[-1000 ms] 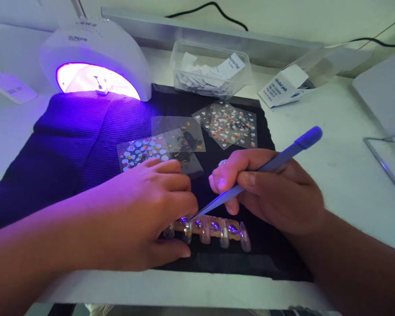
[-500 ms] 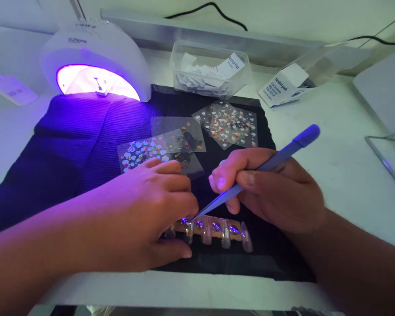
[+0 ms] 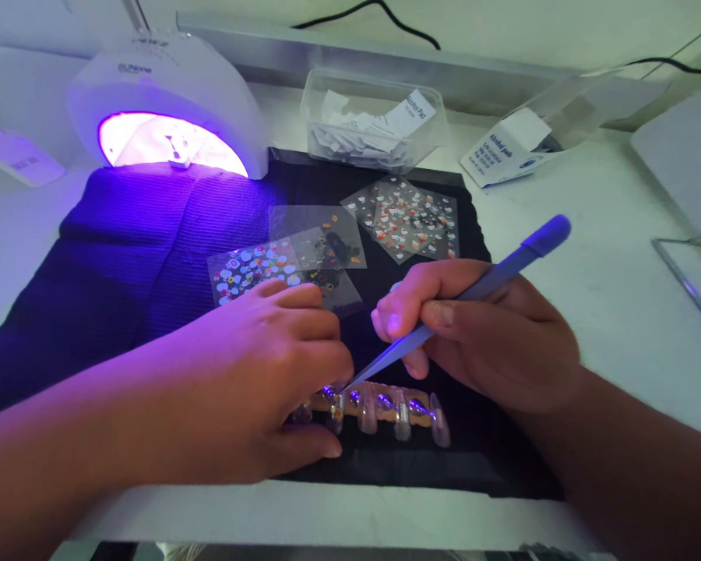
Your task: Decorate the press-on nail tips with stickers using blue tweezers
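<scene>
My right hand (image 3: pixel 473 335) is closed round a pair of blue-grey tweezers (image 3: pixel 494 280), held like a pen. Their points meet a clear false nail (image 3: pixel 336 417) near the left end of a brown display strip (image 3: pixel 379 399). Several clear nail tips stand across this strip, with shiny round spots between them. My left hand (image 3: pixel 286 366) is closed over the strip's left end, its curled fingers above and its thumb below, which hides that end. A yellowish mark shows on the nail under the tweezers.
Beyond my hands, a sticker sheet with coloured dots (image 3: pixel 251 273) and a sheet with small white-and-red figures (image 3: pixel 417 218) lie on the black cloth (image 3: pixel 128 249). A lit nail lamp (image 3: pixel 169 86), a plastic tub of alcohol pads (image 3: pixel 374 128) and an alcohol pads box (image 3: pixel 505 152) stand behind.
</scene>
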### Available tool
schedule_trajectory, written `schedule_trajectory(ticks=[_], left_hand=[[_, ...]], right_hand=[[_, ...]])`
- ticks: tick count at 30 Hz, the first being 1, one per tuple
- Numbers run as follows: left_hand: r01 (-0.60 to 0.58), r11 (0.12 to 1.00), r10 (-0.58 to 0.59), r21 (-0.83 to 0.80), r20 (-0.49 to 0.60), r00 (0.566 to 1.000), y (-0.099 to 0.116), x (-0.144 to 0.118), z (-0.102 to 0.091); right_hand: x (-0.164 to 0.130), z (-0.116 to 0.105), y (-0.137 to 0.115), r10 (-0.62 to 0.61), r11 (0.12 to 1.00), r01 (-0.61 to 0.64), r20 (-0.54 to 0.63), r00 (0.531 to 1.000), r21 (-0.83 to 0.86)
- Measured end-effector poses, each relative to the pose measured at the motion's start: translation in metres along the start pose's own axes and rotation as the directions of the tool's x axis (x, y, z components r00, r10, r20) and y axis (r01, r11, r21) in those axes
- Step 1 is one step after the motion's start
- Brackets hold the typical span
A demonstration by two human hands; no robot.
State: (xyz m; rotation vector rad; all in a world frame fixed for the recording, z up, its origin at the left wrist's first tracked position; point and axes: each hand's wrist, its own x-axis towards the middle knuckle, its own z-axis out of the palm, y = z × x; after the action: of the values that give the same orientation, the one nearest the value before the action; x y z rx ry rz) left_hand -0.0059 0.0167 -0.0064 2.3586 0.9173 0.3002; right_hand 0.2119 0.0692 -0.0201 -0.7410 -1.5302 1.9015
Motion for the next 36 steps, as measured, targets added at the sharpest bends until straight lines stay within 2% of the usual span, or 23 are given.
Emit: schedule_trajectory(ticks=[19, 26, 36], left_hand=[[0.026, 0.999, -0.027, -0.024, -0.039, 0.999, 0.0038, -0.0042, -0.0051], [-0.081, 0.994, 0.076, -0.078, -0.067, 0.995, 0.0023, -0.0062, -0.0069], [-0.078, 0.994, 0.071, -0.082, -0.085, 0.994, 0.0001, -0.0075, -0.0045]], right_hand=[[0.0003, 0.0009, -0.0024, 0.016, 1.000, -0.016, 0.012, 1.000, 0.013], [0.0011, 0.0014, -0.0035, 0.020, 0.999, -0.020, 0.007, 1.000, 0.029], [0.0015, 0.0019, -0.0023, 0.014, 1.000, -0.014, -0.001, 1.000, 0.019]])
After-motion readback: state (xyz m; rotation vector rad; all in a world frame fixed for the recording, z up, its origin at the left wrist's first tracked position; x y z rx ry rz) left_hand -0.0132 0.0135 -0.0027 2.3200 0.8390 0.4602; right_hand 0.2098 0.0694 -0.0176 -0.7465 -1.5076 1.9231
